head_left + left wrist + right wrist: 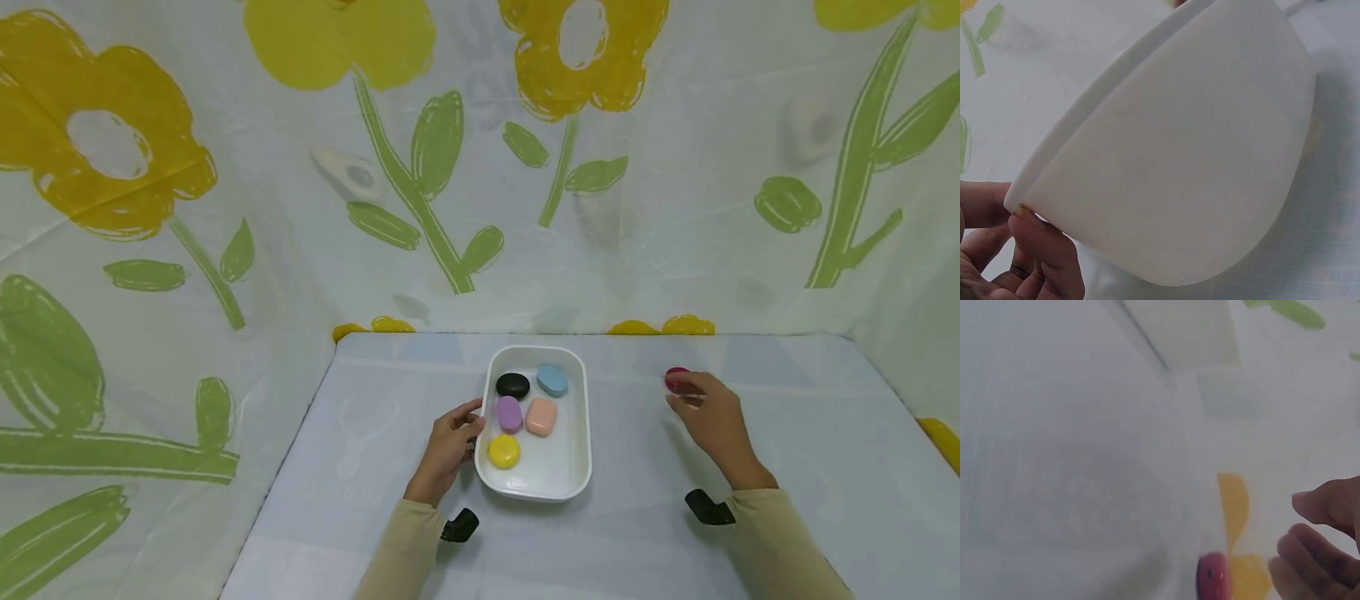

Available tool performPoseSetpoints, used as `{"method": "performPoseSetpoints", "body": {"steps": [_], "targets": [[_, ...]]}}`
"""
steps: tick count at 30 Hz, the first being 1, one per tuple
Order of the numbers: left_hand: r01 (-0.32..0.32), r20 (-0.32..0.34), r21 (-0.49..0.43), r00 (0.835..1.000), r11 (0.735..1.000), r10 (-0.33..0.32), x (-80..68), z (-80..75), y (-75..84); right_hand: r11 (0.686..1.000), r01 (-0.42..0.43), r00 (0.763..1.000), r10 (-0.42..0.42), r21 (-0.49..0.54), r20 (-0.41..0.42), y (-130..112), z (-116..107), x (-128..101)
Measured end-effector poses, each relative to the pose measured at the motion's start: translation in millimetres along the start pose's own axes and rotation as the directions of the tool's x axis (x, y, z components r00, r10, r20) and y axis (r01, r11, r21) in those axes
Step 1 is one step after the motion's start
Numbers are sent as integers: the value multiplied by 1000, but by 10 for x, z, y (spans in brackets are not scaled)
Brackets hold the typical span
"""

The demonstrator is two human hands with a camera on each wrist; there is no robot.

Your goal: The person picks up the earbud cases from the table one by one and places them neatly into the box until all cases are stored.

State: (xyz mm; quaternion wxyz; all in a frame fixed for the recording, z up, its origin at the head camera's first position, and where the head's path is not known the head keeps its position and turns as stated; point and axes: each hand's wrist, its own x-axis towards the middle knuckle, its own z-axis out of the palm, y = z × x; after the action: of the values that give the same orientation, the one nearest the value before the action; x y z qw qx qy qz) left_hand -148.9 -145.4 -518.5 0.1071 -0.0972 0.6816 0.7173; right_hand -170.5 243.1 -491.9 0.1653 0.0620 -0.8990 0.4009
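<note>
My left hand [447,446] pinches the left rim of a white tray [555,479] between thumb and fingers; the left wrist view shows the tray's outer wall [1172,162] with the fingertips [1044,240] at its edge. Inside lie smooth, soap-like pieces: a black oval [513,385], a blue oval [552,380], a purple oval [509,414], a pink rounded block [541,417] and a yellow round one [504,452]. To the tray's right, my right hand [716,421] is beside a red rounded piece [677,379]. The right wrist view shows its thumb and fingers parted, apart from that piece [1213,576].
A pale table [630,542] carries everything. Cloth walls [675,233] with yellow flowers and green leaves stand along its back and sides. A black angled fitting [461,526] juts out by the left wrist, and another black fitting [709,507] by the right one.
</note>
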Motion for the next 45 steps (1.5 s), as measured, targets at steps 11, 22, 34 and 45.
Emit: {"method": "performPoseSetpoints", "body": {"steps": [11,22,34,45], "targets": [[2,-5,10,1000,1000,-1,8,10,4,985,-133,991,128,-107,-47,280,-174,-3],[22,-22,8,1000,1000,-21,4,11,5,943,-271,945,299,-192,131,513,-180,64],[3,-22,2,1000,1000,-3,3,18,-3,927,-276,935,321,-254,154,570,-166,84],[2,-20,9,1000,1000,-2,2,24,-12,918,-287,932,334,-272,143,561,-159,-18]]}}
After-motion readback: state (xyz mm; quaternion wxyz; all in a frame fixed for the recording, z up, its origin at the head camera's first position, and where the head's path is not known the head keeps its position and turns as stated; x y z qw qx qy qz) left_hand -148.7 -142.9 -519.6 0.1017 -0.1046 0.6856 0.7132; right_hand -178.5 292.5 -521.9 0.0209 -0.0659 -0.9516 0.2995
